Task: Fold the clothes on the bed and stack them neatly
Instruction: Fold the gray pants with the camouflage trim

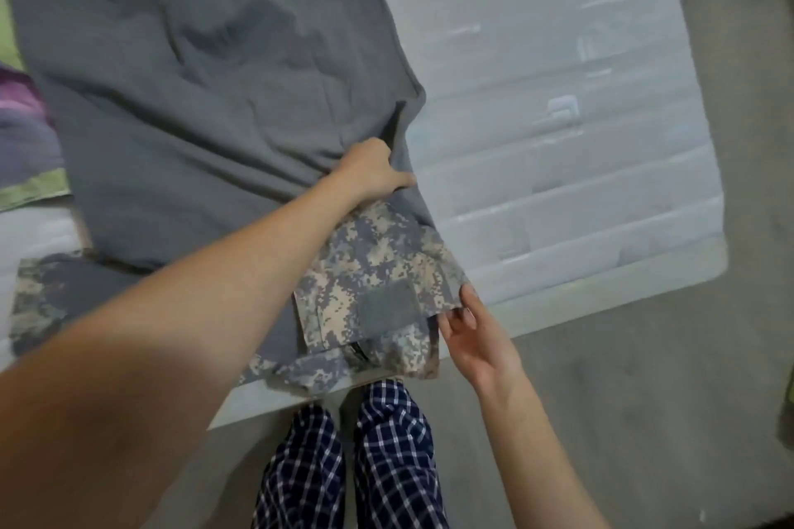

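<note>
Seen from the head camera, a grey shirt point(206, 99) lies spread on the bed point(558, 142) near its front edge. The left grip point(371, 170) is curled into a bunched fold at the shirt's side, probably to hold the fold line. The right grip point(470, 331) pinches the edge of the camouflage sleeve point(378, 279), seemingly so it can be swung inward over the body.

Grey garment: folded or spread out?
Spread out: the grey garment lies rumpled across the mattress, overlapping the camouflage garment; the left hand grips its edge.
</note>
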### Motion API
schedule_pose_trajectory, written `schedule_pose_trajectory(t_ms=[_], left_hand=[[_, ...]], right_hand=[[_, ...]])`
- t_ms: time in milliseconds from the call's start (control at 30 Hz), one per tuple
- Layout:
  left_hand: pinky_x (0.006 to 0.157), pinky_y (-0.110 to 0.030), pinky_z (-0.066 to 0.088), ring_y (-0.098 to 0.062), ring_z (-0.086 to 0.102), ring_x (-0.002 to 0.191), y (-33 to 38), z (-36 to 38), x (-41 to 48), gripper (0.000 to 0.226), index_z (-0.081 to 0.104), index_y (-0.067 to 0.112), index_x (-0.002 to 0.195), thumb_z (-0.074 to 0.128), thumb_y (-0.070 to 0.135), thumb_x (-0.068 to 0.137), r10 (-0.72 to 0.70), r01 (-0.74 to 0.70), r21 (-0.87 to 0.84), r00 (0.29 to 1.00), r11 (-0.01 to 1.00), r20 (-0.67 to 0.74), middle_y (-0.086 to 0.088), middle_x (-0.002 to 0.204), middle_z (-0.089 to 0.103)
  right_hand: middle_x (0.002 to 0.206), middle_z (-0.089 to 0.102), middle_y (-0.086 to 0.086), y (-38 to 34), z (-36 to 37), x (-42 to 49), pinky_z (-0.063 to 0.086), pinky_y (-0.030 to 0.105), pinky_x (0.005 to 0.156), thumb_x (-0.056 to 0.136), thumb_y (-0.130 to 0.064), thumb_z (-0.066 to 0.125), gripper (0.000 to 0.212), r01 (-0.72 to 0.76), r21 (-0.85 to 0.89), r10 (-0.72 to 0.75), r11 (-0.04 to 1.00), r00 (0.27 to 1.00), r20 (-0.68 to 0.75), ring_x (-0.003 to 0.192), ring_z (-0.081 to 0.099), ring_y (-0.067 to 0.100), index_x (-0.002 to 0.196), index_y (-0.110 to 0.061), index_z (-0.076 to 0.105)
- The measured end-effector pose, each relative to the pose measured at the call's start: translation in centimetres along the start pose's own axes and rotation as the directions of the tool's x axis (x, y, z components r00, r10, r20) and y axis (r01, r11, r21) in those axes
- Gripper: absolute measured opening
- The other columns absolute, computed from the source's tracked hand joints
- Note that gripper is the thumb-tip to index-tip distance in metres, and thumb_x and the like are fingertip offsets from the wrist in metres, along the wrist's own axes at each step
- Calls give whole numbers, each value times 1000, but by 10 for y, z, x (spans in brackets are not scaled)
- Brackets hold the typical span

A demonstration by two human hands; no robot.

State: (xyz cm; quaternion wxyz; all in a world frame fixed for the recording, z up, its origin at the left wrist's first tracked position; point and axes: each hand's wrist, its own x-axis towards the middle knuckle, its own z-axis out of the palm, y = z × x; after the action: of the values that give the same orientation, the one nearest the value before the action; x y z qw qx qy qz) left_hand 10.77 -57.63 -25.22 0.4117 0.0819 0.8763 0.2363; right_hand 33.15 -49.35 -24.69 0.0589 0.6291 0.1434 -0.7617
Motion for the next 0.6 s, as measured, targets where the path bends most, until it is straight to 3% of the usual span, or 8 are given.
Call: schedule_pose_trajectory(t_ms=[67, 167, 267, 333, 400, 467, 500, 600], left_hand=[[61, -31, 37, -23, 54, 72, 13, -2, 11, 33, 56, 9, 82, 68, 40, 83, 5, -5, -205, 1000, 979, -4, -11, 81, 55], [55, -20, 39, -10, 50, 62, 25, 5, 19, 23, 56, 13, 82, 65, 33, 86, 45, -48, -413, 999, 909, -17, -7, 81, 55], [68, -24, 39, -14, 52, 77, 21, 14, 25, 22, 63, 8, 95, 66, 28, 86, 47, -35, -302, 998, 953, 35, -8, 87, 57], [64, -27, 34, -16, 47, 73, 18, 14, 28, 14, 59, 7, 87, 62, 20, 88, 48, -56, -278, 998, 959, -34, -11, 74, 52], [65, -24, 43, -16, 52, 73, 19, 14, 29, 15, 60, 4, 103, 57, 13, 91, 14, -65, -428, 993, 902, -121, -6, 71, 55], [80, -26, 49, -15, 57, 82, 15, 15, 21, 26, 56, 5, 118, 54, 10, 92, -14, -90, -523, 981, 847, -192, -3, 84, 60], [87, -29, 49, -14, 57, 86, 8, 16, 12, 27, 55, 6, 119, 54, 9, 92, -3, -124, -510, 971, 851, -240, -4, 92, 60], [94, -31, 46, -14, 57, 98, -29, 22, -34, 29, 56, 10, 117, 56, 6, 89, 99, -276, -357, 891, 892, -442, -1, 108, 60]], right_hand=[[75, 73, 10, -5, -2, 3, 59, 26, 55, 95, -18, 52, 18, -35, 225, 31, 974, 999, 22, 64, 71, 17, 97, -4, 62], [68, 73, 7, -14, -5, 6, 59, 28, 57, 97, -27, 49, 24, -21, 239, 28, 971, 999, -25, 59, 70, 15, 95, -5, 60], [84, 74, 6, -24, -6, 5, 56, 32, 76, 92, -32, 55, 23, -21, 41, 19, 999, 999, 28, 83, 69, 18, 99, -11, 63], [86, 74, 4, -30, -4, 5, 58, 30, 73, 91, -22, 57, 16, 2, -47, 2, 999, 995, 96, 82, 71, 16, 100, -11, 64], [85, 74, 6, -34, -3, 7, 60, 27, 68, 90, -15, 56, 16, 32, 91, -43, 995, 991, 127, 76, 72, 14, 99, -6, 65], [90, 72, 8, -37, -2, 9, 58, 26, 71, 90, -16, 55, 20, 39, 250, -72, 967, 990, 124, 79, 71, 15, 104, -4, 65], [96, 71, 8, -37, -2, 10, 57, 26, 74, 92, -18, 54, 23, 56, 247, -86, 967, 990, 113, 86, 69, 15, 108, -5, 63], [102, 65, 9, -35, -7, 11, 57, 26, 73, 94, -13, 53, 18, 179, -20, -178, 984, 984, 20, 89, 64, 16, 111, -6, 58]])
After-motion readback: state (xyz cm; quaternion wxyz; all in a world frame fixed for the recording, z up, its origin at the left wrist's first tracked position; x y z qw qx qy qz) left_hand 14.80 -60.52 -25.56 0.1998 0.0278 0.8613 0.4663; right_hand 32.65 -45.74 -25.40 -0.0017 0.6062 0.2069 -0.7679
